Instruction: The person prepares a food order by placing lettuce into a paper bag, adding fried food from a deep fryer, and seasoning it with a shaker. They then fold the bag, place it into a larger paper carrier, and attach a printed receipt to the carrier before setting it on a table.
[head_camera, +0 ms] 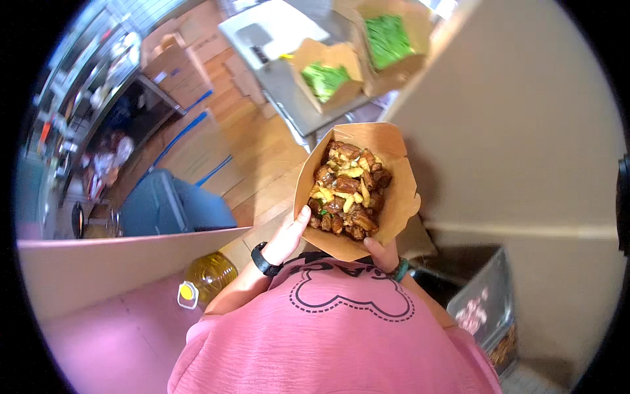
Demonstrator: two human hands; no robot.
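An open kraft-paper takeout box (401, 197) is held in front of my body, between my two hands. Glossy brown meat pieces (347, 185) with yellow strips on top and a few bits of green lie in it. My left hand (290, 234) grips the box's lower left side, thumb on the rim. At the lower right, my right hand (384, 253) grips it with the thumb at the edge. The fingers under the box are hidden.
Ahead, a metal table (295, 93) bears two open paper boxes (352, 91) of leafy greens and a white board. Cardboard cartons (179, 74) and a blue-gray bin (167, 204) stand left. An oil jug (211, 276) is low left; a wall (517, 123) and a gray container (485, 290) are right.
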